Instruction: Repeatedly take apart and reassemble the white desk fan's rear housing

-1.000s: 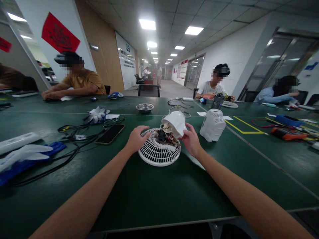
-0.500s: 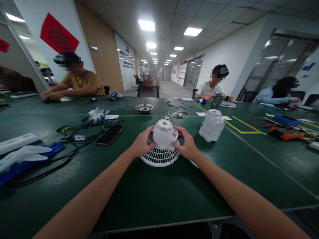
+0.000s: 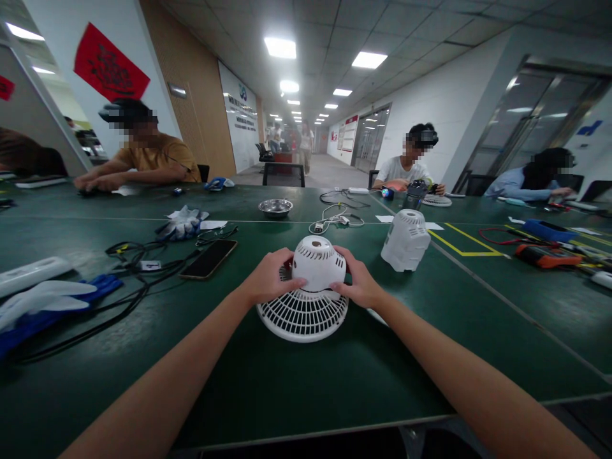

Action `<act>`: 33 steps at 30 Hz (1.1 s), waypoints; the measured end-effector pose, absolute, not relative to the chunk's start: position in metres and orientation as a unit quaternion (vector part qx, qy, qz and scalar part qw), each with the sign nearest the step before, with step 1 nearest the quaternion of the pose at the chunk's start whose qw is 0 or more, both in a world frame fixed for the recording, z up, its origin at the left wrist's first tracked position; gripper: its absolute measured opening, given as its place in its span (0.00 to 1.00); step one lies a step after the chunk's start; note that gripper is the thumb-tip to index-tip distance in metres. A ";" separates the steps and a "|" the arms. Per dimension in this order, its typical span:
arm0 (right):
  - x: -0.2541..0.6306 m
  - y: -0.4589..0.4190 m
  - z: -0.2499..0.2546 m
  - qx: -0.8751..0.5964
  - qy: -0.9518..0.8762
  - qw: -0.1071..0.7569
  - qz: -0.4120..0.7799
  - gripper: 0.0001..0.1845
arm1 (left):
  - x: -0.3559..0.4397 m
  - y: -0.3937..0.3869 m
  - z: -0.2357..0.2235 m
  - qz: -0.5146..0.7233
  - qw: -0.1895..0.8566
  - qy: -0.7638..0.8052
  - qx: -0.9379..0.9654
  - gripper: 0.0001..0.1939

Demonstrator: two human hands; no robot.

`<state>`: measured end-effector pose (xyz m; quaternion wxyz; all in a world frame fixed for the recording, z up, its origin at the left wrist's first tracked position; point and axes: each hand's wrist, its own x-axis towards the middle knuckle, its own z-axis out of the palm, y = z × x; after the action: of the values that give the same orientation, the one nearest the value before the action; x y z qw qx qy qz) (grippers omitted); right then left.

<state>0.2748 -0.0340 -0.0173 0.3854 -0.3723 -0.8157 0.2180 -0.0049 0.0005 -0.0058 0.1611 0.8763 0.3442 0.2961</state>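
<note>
Between my hands is a white fan motor housing [image 3: 313,262], with slots round its domed top and a hole at the crown. A round white fan grille [image 3: 301,319] spreads beneath it, its near rim toward me. My left hand [image 3: 275,277] is curled round the housing's left side, with the thumb on its lower front. On the opposite side my right hand [image 3: 357,279] grips it, thumb also at the front. Both sets of fingertips are partly hidden behind the housing. To the right of my hands, a white plastic fan base [image 3: 405,241] stands upright on the green table [image 3: 287,395].
A metal bowl [image 3: 275,208] and a white cable [image 3: 337,220] lie beyond the fan. On the left are a phone [image 3: 209,259], black cables, gloves [image 3: 48,303] and a power strip [image 3: 33,274]. An orange multimeter [image 3: 545,256] lies at right. Several people sit across the table.
The housing and grille have shifted slightly toward me, and more of the grille's near side shows. Both hands keep hold of the housing.
</note>
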 end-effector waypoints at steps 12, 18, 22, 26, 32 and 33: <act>0.268 -0.040 -0.011 -0.402 -0.806 0.385 0.204 0.40 | -0.004 0.002 -0.007 0.237 0.138 0.348 0.896 0.33; 0.267 -0.043 -0.007 -0.383 -0.814 0.397 0.180 0.39 | -0.004 -0.001 -0.005 0.246 0.146 0.336 0.897 0.33; 0.266 -0.045 -0.006 -0.402 -0.809 0.386 0.187 0.39 | -0.004 0.000 -0.006 0.249 0.164 0.338 0.893 0.34; 0.263 -0.047 -0.004 -0.414 -0.808 0.380 0.174 0.40 | -0.003 0.000 -0.005 0.245 0.159 0.341 0.894 0.34; 0.260 -0.049 -0.001 -0.428 -0.809 0.376 0.145 0.39 | -0.003 -0.001 -0.004 0.243 0.159 0.341 0.894 0.33; 0.260 -0.049 -0.001 -0.429 -0.809 0.375 0.144 0.39 | -0.003 -0.001 -0.003 0.242 0.159 0.342 0.894 0.33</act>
<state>0.2604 -0.0492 -0.0015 0.3754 -0.4291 -0.8089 0.1439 -0.0034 -0.0015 -0.0034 0.1589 0.8942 0.3417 0.2418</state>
